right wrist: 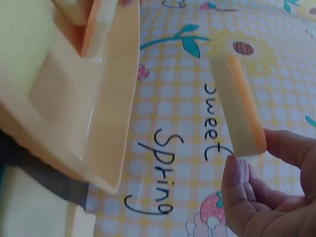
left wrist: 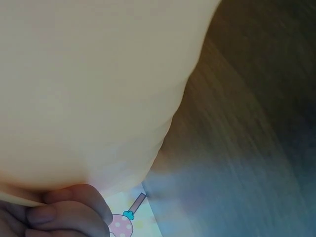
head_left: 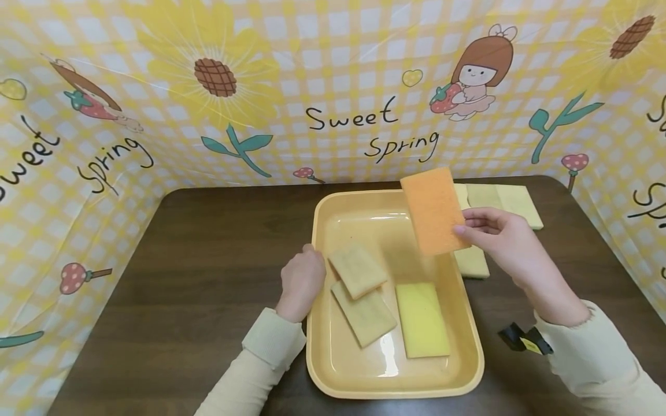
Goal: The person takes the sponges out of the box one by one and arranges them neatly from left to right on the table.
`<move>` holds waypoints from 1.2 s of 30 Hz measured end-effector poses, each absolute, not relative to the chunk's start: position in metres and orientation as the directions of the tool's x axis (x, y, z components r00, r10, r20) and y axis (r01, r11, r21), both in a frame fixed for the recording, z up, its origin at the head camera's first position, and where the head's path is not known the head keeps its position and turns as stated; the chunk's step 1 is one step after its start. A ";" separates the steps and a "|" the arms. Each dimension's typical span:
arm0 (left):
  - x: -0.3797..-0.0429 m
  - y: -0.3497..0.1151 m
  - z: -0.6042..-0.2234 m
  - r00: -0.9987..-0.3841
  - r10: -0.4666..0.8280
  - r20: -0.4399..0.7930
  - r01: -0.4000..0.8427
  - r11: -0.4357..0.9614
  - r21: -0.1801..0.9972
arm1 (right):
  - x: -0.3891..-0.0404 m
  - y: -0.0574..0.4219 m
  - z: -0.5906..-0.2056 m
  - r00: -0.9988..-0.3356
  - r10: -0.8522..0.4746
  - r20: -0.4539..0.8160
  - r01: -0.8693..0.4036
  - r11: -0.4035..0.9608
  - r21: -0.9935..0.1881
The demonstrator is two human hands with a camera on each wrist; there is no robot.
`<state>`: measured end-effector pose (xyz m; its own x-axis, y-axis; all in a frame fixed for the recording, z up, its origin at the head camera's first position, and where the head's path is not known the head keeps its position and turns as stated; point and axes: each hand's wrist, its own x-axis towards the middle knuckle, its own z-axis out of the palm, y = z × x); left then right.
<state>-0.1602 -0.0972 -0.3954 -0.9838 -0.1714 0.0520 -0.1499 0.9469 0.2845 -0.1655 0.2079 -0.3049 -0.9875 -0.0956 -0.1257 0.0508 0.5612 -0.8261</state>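
My right hand (head_left: 499,234) pinches a sponge (head_left: 434,211) by its near right edge, thumb on one side and fingers on the other. Its orange face shows in the head view; the right wrist view shows a pale body with a thin orange layer (right wrist: 247,106). It is held up over the far right part of a yellow tray (head_left: 395,394). On the tray's left wall, my left hand (head_left: 302,283) grips the rim with curled fingers (left wrist: 74,210). Inside lie two overlapping pale sponges (head_left: 359,271) at left and a bright yellow sponge (head_left: 422,320) at right.
Several pale sponges (head_left: 507,202) lie on the dark wooden table (head_left: 224,248) at the back right, beside the tray. Another pale sponge (head_left: 472,263) is by the tray's right wall. A small black object (head_left: 522,338) sits near the right sleeve. Patterned cloth (head_left: 343,69) stands around the table.
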 end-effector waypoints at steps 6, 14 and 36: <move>-0.160 -0.097 -0.395 -0.985 -0.171 0.029 -0.156 0.947 0.279 | -0.165 0.226 -0.310 -0.993 -0.053 -0.105 0.062 0.521 -0.851; -0.160 -0.097 -0.397 -0.984 -0.171 0.040 -0.153 0.948 0.277 | -0.163 0.254 -0.324 -0.995 -0.023 -0.098 0.067 0.573 -0.817; -0.160 -0.096 -0.395 -0.983 -0.175 0.057 -0.155 0.955 0.253 | -0.160 0.327 -0.369 -0.963 0.134 -0.234 0.269 0.554 -0.788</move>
